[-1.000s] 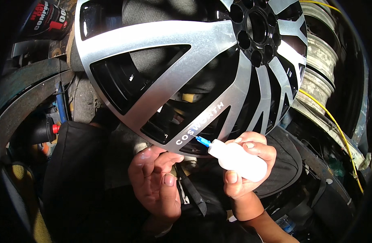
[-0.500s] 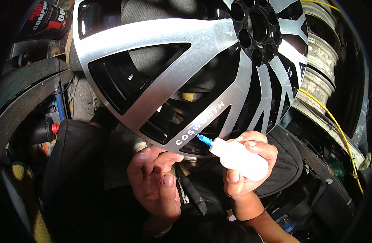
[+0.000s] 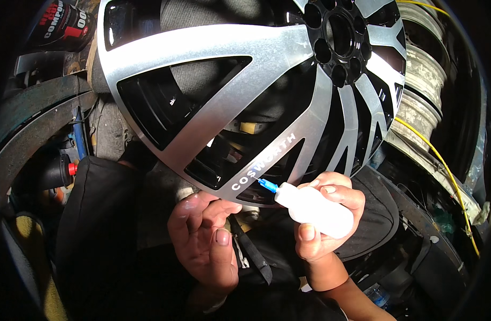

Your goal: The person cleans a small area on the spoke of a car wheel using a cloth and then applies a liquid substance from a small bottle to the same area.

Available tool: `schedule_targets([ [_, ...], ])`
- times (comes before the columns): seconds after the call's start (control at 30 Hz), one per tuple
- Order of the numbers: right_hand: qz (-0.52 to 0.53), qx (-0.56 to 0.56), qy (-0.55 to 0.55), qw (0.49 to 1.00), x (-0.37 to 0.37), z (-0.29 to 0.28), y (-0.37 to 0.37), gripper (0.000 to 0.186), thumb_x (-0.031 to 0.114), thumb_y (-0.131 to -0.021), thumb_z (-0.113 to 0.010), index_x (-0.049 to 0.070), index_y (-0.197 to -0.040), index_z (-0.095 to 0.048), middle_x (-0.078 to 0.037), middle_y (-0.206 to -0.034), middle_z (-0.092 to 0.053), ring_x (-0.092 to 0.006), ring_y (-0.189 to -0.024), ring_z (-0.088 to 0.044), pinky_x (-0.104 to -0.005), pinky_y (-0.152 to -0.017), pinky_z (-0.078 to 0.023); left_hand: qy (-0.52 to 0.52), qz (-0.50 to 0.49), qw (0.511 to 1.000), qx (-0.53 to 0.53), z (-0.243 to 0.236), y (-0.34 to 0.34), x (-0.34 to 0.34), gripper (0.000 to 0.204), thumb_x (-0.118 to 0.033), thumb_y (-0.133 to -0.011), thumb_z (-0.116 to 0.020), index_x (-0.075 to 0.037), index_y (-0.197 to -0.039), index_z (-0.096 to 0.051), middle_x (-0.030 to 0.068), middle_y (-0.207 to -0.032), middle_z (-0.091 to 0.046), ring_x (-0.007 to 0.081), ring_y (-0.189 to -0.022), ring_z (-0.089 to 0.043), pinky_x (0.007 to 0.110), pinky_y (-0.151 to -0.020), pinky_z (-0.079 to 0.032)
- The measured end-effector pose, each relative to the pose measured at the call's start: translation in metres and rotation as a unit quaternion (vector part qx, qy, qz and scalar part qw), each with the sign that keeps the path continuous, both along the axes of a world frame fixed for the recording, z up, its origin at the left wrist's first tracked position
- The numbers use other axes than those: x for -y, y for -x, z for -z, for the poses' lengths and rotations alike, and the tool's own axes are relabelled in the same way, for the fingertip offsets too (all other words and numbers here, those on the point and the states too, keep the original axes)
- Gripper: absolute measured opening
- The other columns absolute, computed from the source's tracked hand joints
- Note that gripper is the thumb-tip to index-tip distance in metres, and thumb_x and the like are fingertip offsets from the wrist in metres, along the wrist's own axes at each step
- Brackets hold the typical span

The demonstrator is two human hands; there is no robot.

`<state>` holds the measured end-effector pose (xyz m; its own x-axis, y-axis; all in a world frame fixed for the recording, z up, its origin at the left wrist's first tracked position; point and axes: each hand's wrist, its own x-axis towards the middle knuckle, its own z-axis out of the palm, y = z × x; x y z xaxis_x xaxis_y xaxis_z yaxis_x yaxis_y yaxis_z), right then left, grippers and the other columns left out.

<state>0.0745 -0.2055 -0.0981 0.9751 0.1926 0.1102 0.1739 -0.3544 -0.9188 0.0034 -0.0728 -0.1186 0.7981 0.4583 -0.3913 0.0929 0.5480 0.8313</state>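
Observation:
A black and silver alloy wheel rim [image 3: 218,115] lies tilted before me, with white lettering along one spoke. My right hand [image 3: 331,214] grips a white squeeze bottle [image 3: 321,213] tipped on its side. Its blue nozzle [image 3: 267,185] ends in a thin needle, whose point is at the lettering near the spoke's outer end; whether it touches cannot be made out. Palm up and fingers loosely bent, my left hand [image 3: 205,238] is just below the wheel's near edge. Its fingertips meet that edge, while the thumb stands apart with nothing held.
Several dusty bare rims [image 3: 419,85] are stacked at the right, with a yellow cable [image 3: 443,166] running past them. A dark container [image 3: 58,27] stands at the upper left. Below it are a curved metal frame [image 3: 42,115] and a black bottle with a red tip [image 3: 53,176].
My right hand has shifted the bottle slightly left, moving the needle point a little along the lettering toward the wheel's outer edge. The left hand and wheel look nearly unchanged.

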Motion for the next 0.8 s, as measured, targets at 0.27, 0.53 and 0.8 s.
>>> schedule_targets([
  [0.27,0.03,-0.039,0.036,0.998,-0.0019,-0.0073,0.0047,0.058,0.036,-0.078,-0.076,0.001,-0.109,-0.041,-0.017,-0.103,-0.047,-0.0182,-0.084,-0.057,-0.0292,-0.072,-0.054,0.002,-0.006,1.0,-0.006,0.0,-0.0005,0.0004,0.061,-0.005,-0.083,-0.043,0.006,-0.139,-0.023,0.0262,-0.128,-0.048,0.0238,-0.094,-0.059,0.039,-0.091,-0.046],
  [0.53,0.037,-0.034,0.041,0.998,-0.0022,-0.0067,0.0058,0.058,0.035,-0.077,-0.076,0.002,-0.109,-0.041,-0.016,-0.103,-0.046,-0.0185,-0.088,-0.055,-0.0295,-0.073,-0.054,0.039,-0.021,0.999,-0.007,-0.0008,0.0016,-0.0003,0.062,0.001,-0.081,-0.045,0.002,-0.139,-0.023,0.0295,-0.122,-0.049,0.0273,-0.094,-0.059,0.041,-0.092,-0.044],
  [0.8,0.043,-0.062,0.034,0.997,-0.0024,-0.0103,0.0065,0.059,0.037,-0.077,-0.078,0.003,-0.109,-0.041,-0.016,-0.103,-0.046,-0.0175,-0.088,-0.055,-0.0302,-0.075,-0.054,0.04,-0.014,0.999,-0.006,-0.0015,0.0006,-0.0022,0.061,0.001,-0.081,-0.045,0.002,-0.139,-0.023,0.0288,-0.119,-0.051,0.0265,-0.094,-0.059,0.04,-0.093,-0.044],
])
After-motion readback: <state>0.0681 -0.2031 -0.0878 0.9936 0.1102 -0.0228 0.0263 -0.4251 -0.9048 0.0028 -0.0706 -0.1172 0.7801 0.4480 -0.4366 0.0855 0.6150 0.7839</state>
